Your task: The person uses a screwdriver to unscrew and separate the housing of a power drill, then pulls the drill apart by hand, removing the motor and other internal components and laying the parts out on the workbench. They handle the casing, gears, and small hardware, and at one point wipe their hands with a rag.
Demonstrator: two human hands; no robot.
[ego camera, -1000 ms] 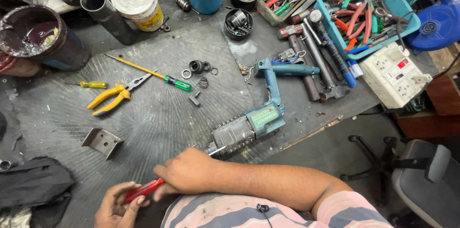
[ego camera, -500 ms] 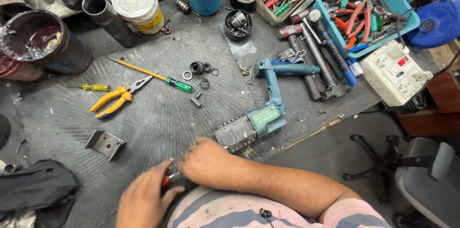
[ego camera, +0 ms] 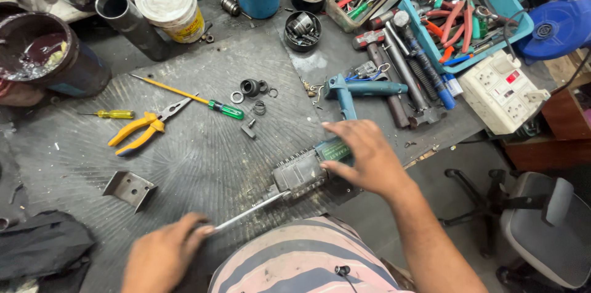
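Fingers (ego camera: 345, 136) on ribbed, perhaps metal drill (ego camera: 311, 167)

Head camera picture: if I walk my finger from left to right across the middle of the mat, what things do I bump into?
Small yellow screwdriver → yellow-handled pliers → green-handled screwdriver → little black rings and washers → teal side handle → white socket box.

right hand (ego camera: 364, 156) grips the drill (ego camera: 314, 167); left hand (ego camera: 165, 256) holds a screwdriver (ego camera: 249, 213) against it.
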